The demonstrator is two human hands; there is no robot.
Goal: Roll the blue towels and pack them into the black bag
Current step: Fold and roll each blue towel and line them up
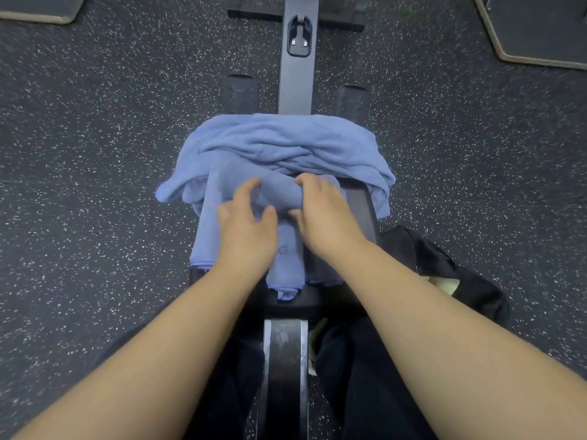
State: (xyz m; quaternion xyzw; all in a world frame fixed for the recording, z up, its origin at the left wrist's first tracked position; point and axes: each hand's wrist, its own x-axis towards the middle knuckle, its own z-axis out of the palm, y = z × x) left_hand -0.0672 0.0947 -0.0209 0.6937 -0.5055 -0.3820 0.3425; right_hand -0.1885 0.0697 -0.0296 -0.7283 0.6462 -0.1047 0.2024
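Left hand [246, 222] and right hand [320, 208], both curled over soft blue cloth towel roll [279, 193]; roll axis runs hand-to-hand, unrolled remainder beyond fingertips; black fabric bag [444, 268] nearer right hand.

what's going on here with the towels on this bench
A person is rolling a blue cloth towel on a black padded bench. The left hand and right hand both curl round the partly rolled towel. A heap of unrolled blue towels lies just beyond it. A black fabric bag sits on the speckled floor to the right.
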